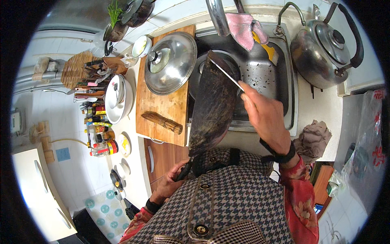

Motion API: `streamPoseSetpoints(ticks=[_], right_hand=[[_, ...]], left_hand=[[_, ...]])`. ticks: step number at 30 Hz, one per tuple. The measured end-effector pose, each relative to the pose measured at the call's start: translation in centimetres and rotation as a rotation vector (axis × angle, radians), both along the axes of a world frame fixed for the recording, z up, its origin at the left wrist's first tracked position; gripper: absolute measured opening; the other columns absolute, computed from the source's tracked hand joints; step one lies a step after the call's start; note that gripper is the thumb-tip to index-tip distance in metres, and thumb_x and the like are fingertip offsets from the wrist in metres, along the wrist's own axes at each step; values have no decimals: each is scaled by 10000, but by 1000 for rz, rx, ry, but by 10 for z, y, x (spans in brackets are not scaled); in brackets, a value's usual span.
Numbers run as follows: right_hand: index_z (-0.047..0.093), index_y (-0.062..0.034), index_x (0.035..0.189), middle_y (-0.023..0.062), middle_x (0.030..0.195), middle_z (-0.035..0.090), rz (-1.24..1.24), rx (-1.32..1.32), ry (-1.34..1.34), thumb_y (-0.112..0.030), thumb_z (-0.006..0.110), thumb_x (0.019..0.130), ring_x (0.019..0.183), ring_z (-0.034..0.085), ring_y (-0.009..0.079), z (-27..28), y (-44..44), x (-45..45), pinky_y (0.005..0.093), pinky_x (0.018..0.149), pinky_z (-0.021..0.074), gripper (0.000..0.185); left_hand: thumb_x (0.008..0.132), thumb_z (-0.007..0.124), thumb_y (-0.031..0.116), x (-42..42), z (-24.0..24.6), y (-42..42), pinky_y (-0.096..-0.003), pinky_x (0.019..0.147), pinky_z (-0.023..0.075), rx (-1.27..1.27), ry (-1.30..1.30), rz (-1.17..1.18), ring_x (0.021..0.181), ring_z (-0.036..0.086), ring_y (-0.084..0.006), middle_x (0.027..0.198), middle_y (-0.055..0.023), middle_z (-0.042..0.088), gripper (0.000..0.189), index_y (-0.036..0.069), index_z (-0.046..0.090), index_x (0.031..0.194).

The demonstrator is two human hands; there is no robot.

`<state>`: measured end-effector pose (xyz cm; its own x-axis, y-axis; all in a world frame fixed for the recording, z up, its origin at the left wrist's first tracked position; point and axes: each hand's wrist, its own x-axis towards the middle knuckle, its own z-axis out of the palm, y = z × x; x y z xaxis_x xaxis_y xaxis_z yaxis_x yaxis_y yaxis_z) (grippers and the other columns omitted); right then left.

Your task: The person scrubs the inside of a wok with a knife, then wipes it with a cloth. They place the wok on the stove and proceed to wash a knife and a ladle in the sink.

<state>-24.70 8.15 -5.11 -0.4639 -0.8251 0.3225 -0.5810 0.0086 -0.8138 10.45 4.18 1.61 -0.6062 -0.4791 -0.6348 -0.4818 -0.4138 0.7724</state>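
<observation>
My left hand [171,183] grips the black handle of a wok [213,103], which is tilted on its side over the sink's left part, its blackened outer surface facing up. In my right hand [268,117] is a thin metal tool [227,74], perhaps a blade, its far end against the wok near the upper rim. Below the wok, a round dark pan or lid [233,61] lies partly hidden in the sink [259,99]. Dark flakes are scattered over the basin's bottom. A bundled bamboo brush [162,122] rests on the wooden board [161,105] to the left.
A domed steel lid [175,71] sits on the board. The faucet [218,18], a pink cloth [240,29] and a yellow-handled brush or scraper [266,48] are at the sink's back. A steel kettle [320,55] and a crumpled brown cloth [313,140] are at right, white bowls [129,100] at left.
</observation>
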Motion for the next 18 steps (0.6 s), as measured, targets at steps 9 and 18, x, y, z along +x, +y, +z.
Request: streamPoseSetpoints(ticks=[9, 18], right_hand=[[584, -114, 1251, 171, 790, 663, -37, 57, -23, -177, 621, 931, 649, 668, 306, -1, 3, -8, 411, 549, 499, 328], [626, -94, 1251, 127, 652, 589, -101, 47, -143, -246, 560, 984, 570, 604, 216, -33, -14, -4, 346, 508, 452, 315]], left_hand=[[847, 625, -139, 4, -5, 6, -307, 1074, 409, -51, 24, -7, 1263, 502, -145, 1427, -42, 481, 698, 82, 389, 1465], [788, 537, -201, 3, -4, 9, -310, 1087, 383, -148, 15, -1, 1270, 495, -150, 1410, -49, 493, 731, 58, 393, 1456]])
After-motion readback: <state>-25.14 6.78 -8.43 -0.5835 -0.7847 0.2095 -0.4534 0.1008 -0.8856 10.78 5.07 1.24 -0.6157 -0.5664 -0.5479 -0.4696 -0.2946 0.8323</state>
